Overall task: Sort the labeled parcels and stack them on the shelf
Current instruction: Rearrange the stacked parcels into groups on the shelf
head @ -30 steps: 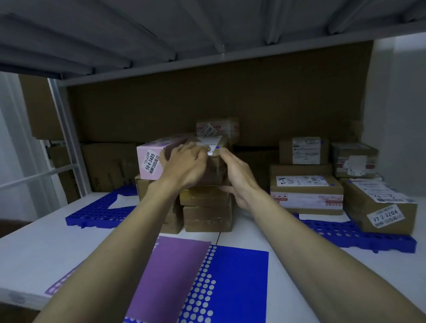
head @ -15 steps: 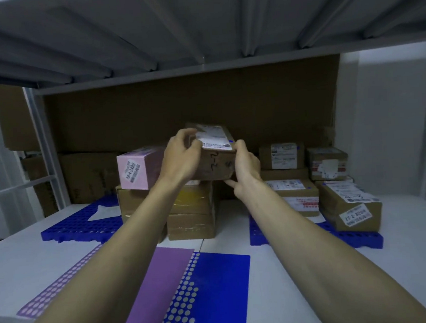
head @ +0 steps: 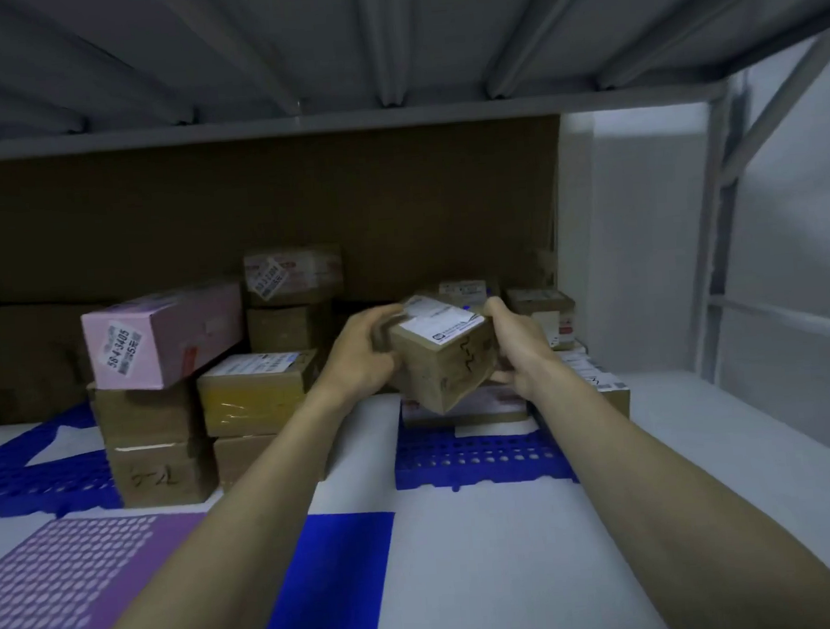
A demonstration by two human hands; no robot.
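Fingers (head: 493, 308) of the right hand (head: 521, 351) curl over the far edge of a brown box (head: 443, 361) while the left hand (head: 362, 357) wraps its other side, so both hands grip one parcel between them. The box hangs tilted in the air, one corner pointing down, its white label on top and a scrawled mark on the near face. It sits above the gap between two groups of parcels on the shelf (head: 493, 554), touching neither.

The step in hand looks like a carry: a sorted parcel on its way toward the right-hand pile (head: 463, 406), which rests on a blue mat (head: 477, 457). The next move, by that reading, calls for levelling the box and lowering it flat onto the pile, label up. Which pile its label belongs to cannot be read here.

To the left stands a second stack: a pink box (head: 164, 336) lying askew on top of brown cartons, just beside a yellow-taped box (head: 256, 394), with more parcels (head: 292, 276) piled behind. Further small boxes (head: 543, 312) sit behind the hands, partly hidden. A purple sheet (head: 63, 584) and a blue sheet (head: 334, 590) lie on the near shelf.

The low deck overhead leaves limited room to lift, and the hands hide much of the right pile, so the landing spot is hard to judge. The pink box's overhang looks liable to shift if knocked.
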